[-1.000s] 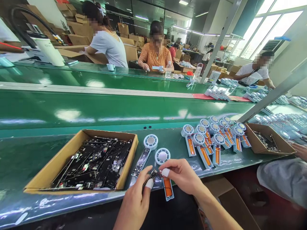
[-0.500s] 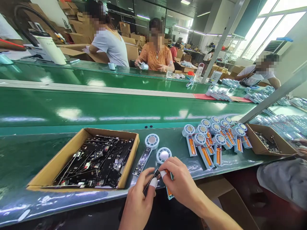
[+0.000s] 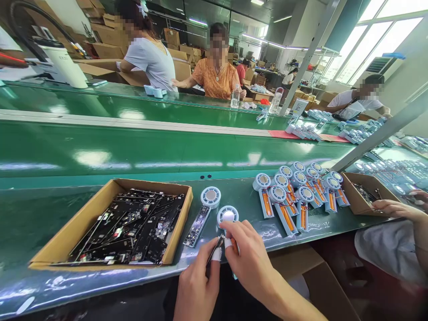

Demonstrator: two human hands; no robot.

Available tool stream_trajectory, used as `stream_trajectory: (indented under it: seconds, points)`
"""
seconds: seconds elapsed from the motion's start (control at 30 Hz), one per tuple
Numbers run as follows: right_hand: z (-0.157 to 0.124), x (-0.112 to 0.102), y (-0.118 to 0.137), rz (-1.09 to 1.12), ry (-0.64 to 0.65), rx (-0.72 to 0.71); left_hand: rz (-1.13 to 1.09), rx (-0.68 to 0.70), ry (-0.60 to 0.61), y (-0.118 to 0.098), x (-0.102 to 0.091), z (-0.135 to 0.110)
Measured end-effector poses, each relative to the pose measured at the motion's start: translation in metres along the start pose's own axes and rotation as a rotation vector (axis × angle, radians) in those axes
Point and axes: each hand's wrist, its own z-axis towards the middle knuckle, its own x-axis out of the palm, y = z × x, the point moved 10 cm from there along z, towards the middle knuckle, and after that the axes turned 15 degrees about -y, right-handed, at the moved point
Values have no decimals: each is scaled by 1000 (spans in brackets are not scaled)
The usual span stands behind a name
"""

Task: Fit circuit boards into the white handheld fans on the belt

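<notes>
My left hand (image 3: pixel 199 275) pinches a narrow black circuit board (image 3: pixel 217 245) between white-covered thumb and fingers. Closed at the board's upper end is my right hand (image 3: pixel 250 256), its fingertips also partly wrapped in white; what they pinch is too small to make out. Just beyond my fingers a light-blue fan-shaped unit (image 3: pixel 228 216) rests with its round head on the bench edge. Its orange-filled handle is mostly hidden under my right hand. A second such unit (image 3: pixel 210 197), with a circuit board laid in its handle, lies to the left.
A cardboard box (image 3: pixel 182 225) of loose circuit boards stands left. Several light-blue units (image 3: pixel 286 218) with orange handles lie right, before another box (image 3: pixel 357 203). A neighbour's hand (image 3: pixel 397 208) reaches there. A green conveyor (image 3: pixel 150 149) and slanted metal post (image 3: pixel 377 133) lie beyond.
My hands stay together at the board's end, with slight finger movement. At right, the neighbour's hand has come to the box. Across the conveyor, a co-worker has set down a light-blue unit.
</notes>
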Motion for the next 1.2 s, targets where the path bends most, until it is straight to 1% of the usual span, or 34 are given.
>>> stream_trajectory:
  seconds: [0.1, 0.2, 0.27, 0.37, 0.43, 0.5, 0.6, 0.7, 0.83, 0.9, 0.93, 1.03, 1.1, 1.17, 1.2]
  points:
    - [-4, 2, 9, -78, -39, -72, 57, 191, -68, -15, -4, -6]
    - [-5, 4, 7, -27, -42, -86, 83, 270, -86, -18, -7, -9]
    - [-3, 4, -1, 86, -9, -52, 49, 268, -45, -15, -7, -5]
    - [1, 7, -12, 249, 107, 5, -60, 222, 58, -9, -6, 6]
    - [3, 7, -16, 301, 178, 24, -122, 184, 120, -6, -5, 12]
    - [4, 6, -19, 324, 214, 40, -159, 144, 169, -3, -4, 16]
    - [3, 5, -20, 338, 203, 50, -189, 124, 202, -3, -4, 18]
    - [3, 4, -21, 345, 139, 43, -195, 153, 205, -4, -4, 19]
    - [5, 4, -22, 323, 103, 49, -183, 170, 199, -4, 0, 22]
    - [7, 2, -24, 307, 123, 95, -172, 126, 176, -5, 1, 22]
    - [6, 2, -27, 307, 154, 144, -170, 86, 178, -5, 2, 21]
    - [-3, 5, -43, 328, 262, 371, -208, -106, 212, -5, 5, 8]
    - [-12, 6, -55, 394, 268, 528, -244, -276, 202, 4, 5, -2]
    - [-18, 8, -64, 535, 245, 649, -248, -443, 178, 19, 8, -10]
    - [-20, 12, -66, 622, 239, 696, -240, -503, 188, 26, 13, -13]
